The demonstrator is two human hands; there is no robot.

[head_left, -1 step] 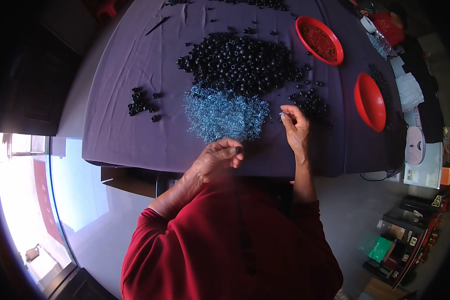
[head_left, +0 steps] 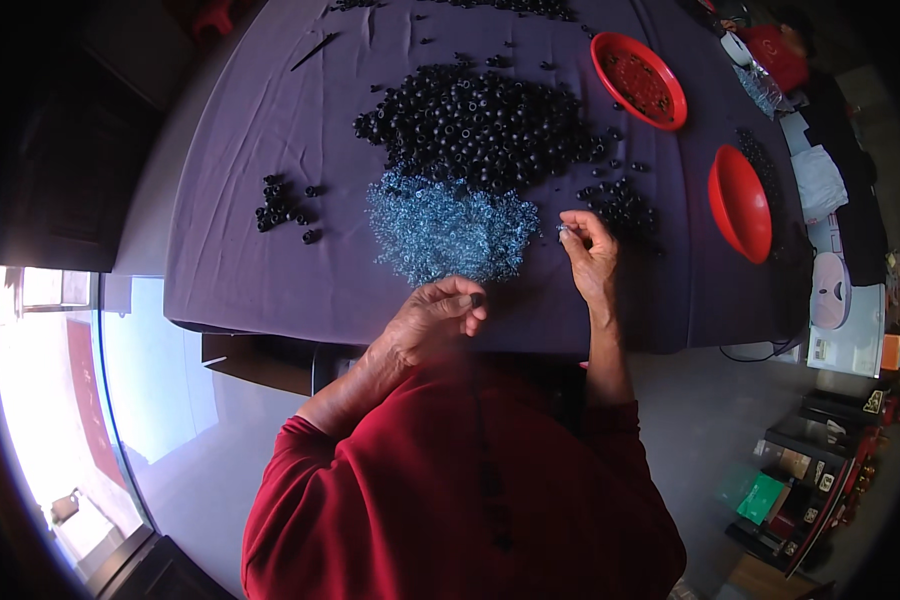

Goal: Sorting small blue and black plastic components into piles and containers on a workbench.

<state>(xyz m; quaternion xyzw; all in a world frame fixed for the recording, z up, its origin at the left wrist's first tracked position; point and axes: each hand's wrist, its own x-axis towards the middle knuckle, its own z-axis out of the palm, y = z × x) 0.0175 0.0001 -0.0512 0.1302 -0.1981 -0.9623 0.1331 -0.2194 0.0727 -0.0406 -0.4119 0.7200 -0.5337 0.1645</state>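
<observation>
My left hand (head_left: 432, 318) is at the table's near edge, with a small black cap-like piece (head_left: 477, 300) pinched between thumb and fingertips. To its right, my right hand (head_left: 595, 265) is raised with thumb and forefinger closed on a tiny pale, shiny piece (head_left: 563, 230), too small to make out well. Just beyond my left hand lies a heap of small clear-bluish plastic pieces (head_left: 450, 230). Behind that heap, touching it, spreads a larger pile of black hollow caps (head_left: 475, 120). A smaller group of black pieces (head_left: 625, 210) lies beside my right hand.
A purple cloth covers the table (head_left: 240, 270). On the left sits a small cluster of black caps (head_left: 278, 208); a thin dark tool (head_left: 314, 51) lies farther back. Two red objects are at the right: a dish with small bits (head_left: 684, 100) and a bowl (head_left: 740, 210).
</observation>
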